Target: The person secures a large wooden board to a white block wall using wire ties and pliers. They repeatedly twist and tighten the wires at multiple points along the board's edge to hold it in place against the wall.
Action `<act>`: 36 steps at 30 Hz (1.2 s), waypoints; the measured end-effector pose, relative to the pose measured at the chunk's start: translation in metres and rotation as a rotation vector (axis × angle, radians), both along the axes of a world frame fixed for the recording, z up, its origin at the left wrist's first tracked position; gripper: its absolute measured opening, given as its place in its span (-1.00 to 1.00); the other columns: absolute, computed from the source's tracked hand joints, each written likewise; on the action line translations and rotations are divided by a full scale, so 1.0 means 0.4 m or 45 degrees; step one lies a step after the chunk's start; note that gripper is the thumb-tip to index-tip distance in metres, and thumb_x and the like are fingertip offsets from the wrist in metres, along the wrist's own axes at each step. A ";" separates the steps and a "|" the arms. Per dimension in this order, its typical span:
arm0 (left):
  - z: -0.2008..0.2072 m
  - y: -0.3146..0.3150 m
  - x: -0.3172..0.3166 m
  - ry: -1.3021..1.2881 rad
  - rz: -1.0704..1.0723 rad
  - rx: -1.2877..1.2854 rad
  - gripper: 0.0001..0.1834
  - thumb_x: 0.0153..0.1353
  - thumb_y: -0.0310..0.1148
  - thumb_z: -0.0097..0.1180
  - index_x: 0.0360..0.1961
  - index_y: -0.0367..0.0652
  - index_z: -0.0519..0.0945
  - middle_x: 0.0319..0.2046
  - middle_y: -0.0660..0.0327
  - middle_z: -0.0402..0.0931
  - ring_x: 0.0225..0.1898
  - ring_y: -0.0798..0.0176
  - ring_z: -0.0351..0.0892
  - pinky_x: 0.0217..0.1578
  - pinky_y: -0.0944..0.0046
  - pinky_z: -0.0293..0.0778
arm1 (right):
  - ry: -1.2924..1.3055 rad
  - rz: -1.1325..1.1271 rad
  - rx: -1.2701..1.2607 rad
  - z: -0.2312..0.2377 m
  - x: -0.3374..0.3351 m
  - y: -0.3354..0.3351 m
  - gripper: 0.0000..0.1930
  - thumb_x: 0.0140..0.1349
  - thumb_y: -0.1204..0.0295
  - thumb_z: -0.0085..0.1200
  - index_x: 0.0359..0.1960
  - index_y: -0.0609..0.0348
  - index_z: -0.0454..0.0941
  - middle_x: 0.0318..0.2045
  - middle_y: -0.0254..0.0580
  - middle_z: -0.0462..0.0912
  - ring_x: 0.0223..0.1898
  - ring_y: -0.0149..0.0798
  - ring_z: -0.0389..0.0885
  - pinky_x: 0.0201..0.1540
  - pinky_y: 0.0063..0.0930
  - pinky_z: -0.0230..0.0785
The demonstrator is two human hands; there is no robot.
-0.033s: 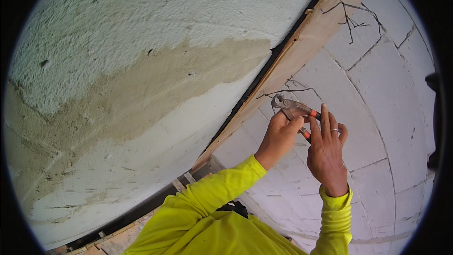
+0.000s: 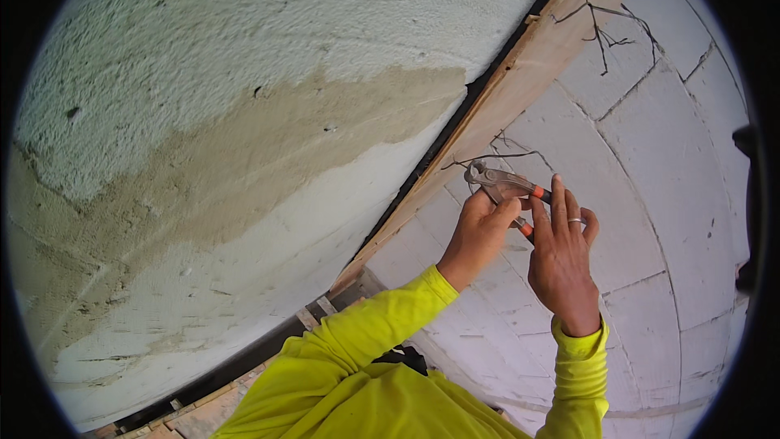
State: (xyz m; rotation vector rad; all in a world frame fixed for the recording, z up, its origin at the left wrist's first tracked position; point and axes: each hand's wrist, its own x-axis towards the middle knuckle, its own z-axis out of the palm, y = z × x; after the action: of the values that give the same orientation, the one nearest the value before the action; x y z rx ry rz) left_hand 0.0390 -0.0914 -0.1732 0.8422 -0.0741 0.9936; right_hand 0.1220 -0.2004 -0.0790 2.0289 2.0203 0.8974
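Pincers [image 2: 492, 178] with worn metal jaws and black-and-orange handles are held up in front of me, handles spread apart. My left hand [image 2: 478, 234] is closed around them below the jaws, its thumb laid along the tool. My right hand [image 2: 562, 268], with a ring on one finger, has its fingers at the two handles; the grip on their far side is hidden. The jaws are at a thin dark tie wire [image 2: 497, 156] that comes out by the wooden board. Whether they bite on the wire cannot be made out.
A wooden board [image 2: 520, 73] runs diagonally along a dark gap beside a rough pale wall [image 2: 268, 24] with a brownish patch. To the right stands a pale block wall [image 2: 634, 195] with dark joints. More twisted wire [image 2: 595, 16] sticks out at the upper right.
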 end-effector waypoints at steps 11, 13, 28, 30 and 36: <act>-0.054 0.054 -0.069 0.111 0.282 0.204 -0.71 0.35 -0.50 -0.07 0.01 -0.34 0.57 -0.03 0.15 0.62 -0.04 0.28 0.64 -0.12 0.27 0.61 | -0.053 0.119 -0.101 0.062 -0.048 0.045 -0.54 0.13 0.66 0.07 0.12 0.28 0.40 0.08 0.23 0.41 0.15 0.18 0.39 0.19 0.09 0.17; -0.096 0.091 -0.090 0.296 0.714 0.615 -0.76 0.27 -0.56 -0.02 -0.11 -0.35 0.63 -0.15 0.15 0.66 -0.14 0.29 0.67 -0.18 0.26 0.61 | 0.090 0.035 -0.262 0.072 -0.045 0.051 -0.60 0.14 0.66 0.05 0.06 0.28 0.42 -0.10 0.17 0.40 -0.02 0.14 0.43 0.07 0.06 0.26; -0.232 0.194 -0.073 0.105 1.249 1.561 -0.85 -0.09 -0.65 0.19 -0.47 -0.24 0.51 -0.47 0.15 0.45 -0.49 0.16 0.50 -0.57 0.24 0.44 | 0.760 0.259 -0.511 0.048 0.049 0.039 -0.57 -0.09 0.77 0.02 -0.09 0.35 0.34 -0.22 0.17 0.37 -0.30 0.20 0.44 -0.28 -0.04 0.39; -0.231 0.199 -0.078 0.055 1.243 1.608 -0.85 -0.09 -0.64 0.19 -0.47 -0.23 0.51 -0.47 0.15 0.45 -0.49 0.16 0.50 -0.57 0.24 0.44 | 0.796 0.348 -0.474 0.021 0.078 0.070 -0.58 -0.10 0.77 0.03 -0.12 0.32 0.36 -0.19 0.19 0.39 -0.27 0.22 0.47 -0.25 -0.04 0.42; -0.247 0.209 -0.081 0.060 1.294 1.716 -0.85 -0.10 -0.63 0.18 -0.44 -0.26 0.52 -0.44 0.14 0.42 -0.49 0.15 0.50 -0.59 0.23 0.45 | 0.844 0.506 -0.371 -0.063 0.145 0.089 -0.58 -0.11 0.75 0.03 -0.12 0.31 0.38 -0.17 0.22 0.40 -0.25 0.23 0.49 -0.25 -0.06 0.45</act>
State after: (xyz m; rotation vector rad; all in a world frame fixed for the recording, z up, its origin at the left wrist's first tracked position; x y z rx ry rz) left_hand 0.0065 -0.0080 -0.2722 2.2624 -0.3153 1.8941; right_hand 0.1800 -0.1650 -0.1043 1.9477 2.7484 -0.0869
